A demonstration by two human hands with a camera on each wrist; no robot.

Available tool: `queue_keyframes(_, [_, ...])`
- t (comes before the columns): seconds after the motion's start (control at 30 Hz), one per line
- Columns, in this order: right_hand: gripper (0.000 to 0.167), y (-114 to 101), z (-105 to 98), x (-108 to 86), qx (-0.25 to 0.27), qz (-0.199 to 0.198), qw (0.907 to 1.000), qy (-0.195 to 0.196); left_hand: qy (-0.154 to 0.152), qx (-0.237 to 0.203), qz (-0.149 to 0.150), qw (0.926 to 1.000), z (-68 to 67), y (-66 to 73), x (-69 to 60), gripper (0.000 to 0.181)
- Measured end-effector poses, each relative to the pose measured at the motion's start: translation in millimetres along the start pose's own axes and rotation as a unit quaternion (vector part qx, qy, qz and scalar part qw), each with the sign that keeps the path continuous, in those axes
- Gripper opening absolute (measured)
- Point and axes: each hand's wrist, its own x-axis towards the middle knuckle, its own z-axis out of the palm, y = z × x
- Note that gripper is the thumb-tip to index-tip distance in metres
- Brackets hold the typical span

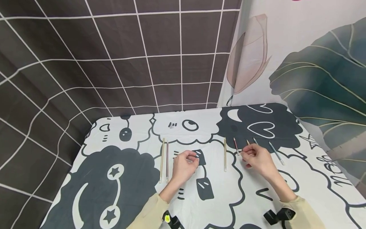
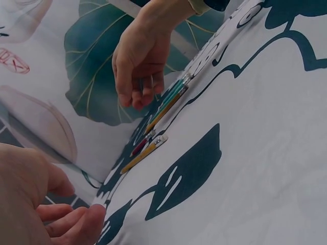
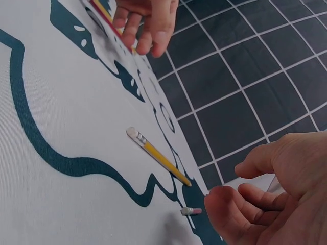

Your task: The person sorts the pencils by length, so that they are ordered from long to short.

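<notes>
My left hand (image 1: 184, 167) hovers over the cloth with loosely bent fingers and nothing between them. Just left of it, a yellow pencil (image 1: 162, 160) and a dark red pencil (image 1: 167, 162) lie side by side. Toward the right, my right hand (image 1: 258, 160) is above several pencils, its fingers loosely bent around a gap that holds nothing. It partly hides a short yellow pencil (image 1: 248, 142) and a teal pencil (image 1: 255, 141). Left of this hand lie a red pencil (image 1: 236, 146) and another yellow pencil (image 3: 161, 158). A second teal pencil (image 1: 276, 153) lies to its right.
A black-and-white cartoon cloth (image 1: 220, 210) covers the flat surface. Behind it hangs a dark grid-patterned curtain (image 1: 114, 38), and a leaf-printed curtain (image 1: 320, 95) hangs at the right. Each wrist wears a small black camera (image 1: 278, 216).
</notes>
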Motion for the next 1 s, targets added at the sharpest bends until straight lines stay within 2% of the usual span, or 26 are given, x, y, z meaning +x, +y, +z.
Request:
queue_keyframes(0.37, [0.02, 6.2, -8.0, -0.1, -0.005, -0.004, 0.9999, 0.015, -0.01, -0.011, -0.029, 0.9995, 3.1, 1.9, -0.1, 0.015])
queue_keyframes(0.53, [0.021, 9.0, -11.4, -0.5, -0.011, 0.0, 0.9998, 0.019, -0.008, -0.012, -0.029, 0.9995, 7.5, 0.7, 1.2, 0.016])
queue_keyframes(0.77, [0.024, 13.3, -16.6, -3.5, -0.019, 0.016, 0.9993, 0.028, -0.006, -0.013, -0.013, 0.9998, 15.7, 2.5, 3.1, 0.018])
queue_keyframes(1.0, [0.024, 16.1, -21.3, -5.7, -0.035, 0.021, 0.9987, 0.032, -0.014, -0.011, -0.019, 0.9996, 24.6, 5.9, 3.2, 0.017])
